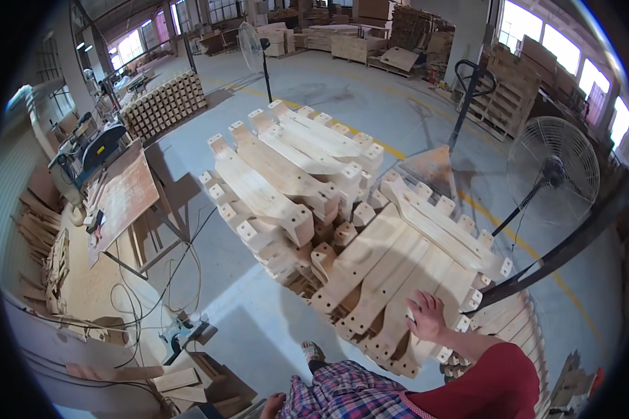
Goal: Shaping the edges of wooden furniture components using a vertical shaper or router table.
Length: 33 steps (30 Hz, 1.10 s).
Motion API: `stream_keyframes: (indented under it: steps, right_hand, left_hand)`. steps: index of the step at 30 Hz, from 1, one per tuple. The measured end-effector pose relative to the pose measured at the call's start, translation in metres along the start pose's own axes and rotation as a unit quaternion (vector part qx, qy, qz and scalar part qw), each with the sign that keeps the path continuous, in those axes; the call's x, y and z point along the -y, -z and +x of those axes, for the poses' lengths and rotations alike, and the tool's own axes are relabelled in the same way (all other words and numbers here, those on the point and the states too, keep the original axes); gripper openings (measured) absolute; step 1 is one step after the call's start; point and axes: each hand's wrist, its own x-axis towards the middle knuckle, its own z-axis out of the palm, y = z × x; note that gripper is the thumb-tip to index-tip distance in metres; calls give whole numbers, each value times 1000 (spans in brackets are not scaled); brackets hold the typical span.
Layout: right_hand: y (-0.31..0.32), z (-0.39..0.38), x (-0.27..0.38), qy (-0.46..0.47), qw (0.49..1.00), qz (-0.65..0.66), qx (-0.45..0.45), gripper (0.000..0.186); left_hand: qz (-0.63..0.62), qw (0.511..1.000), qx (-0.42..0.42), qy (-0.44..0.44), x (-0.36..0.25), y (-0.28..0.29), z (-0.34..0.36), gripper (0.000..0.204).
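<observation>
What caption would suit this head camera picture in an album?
A right hand rests flat on a stack of shaped wooden parts in a workshop.

The right hand [426, 315] reaches forward from the lower right on a red-sleeved arm, palm down, fingers spread flat; the left hand is out of view.

free: bare floor [258, 307] left | blocked: stacked wooden parts [370, 265] ahead; standing fan [552, 171] right
</observation>
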Motion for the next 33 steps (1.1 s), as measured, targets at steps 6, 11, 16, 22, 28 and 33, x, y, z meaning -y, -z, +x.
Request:
stream_keyframes:
  steps: [6, 11, 16, 22, 28, 33]
  right_hand:
    - [5, 16, 7, -4, 998, 34, 43, 54]
    - [-25, 0, -1, -16, 997, 59, 37, 53]
    - [-24, 11, 3, -6, 996, 51, 70, 53]
    - [-15, 17, 16, -38, 984, -4, 173, 55]
    - [-25, 45, 48, -204, 932, -89, 286, 57]
    - [-39, 80, 78, -403, 830, -140, 360, 58]
  left_hand:
    - [-82, 993, -8, 82, -8, 61, 39, 40]
    - [-24, 999, 16, 25, -102, 113, 53, 41]
    - [15, 999, -36, 32, -37, 136, 115, 36]
    - [100, 989, -108, 27, 48, 186, 209, 29]
    - [185, 961, -204, 39, 63, 301, 281, 23]
    - [201, 967, -157, 27, -49, 428, 254, 22]
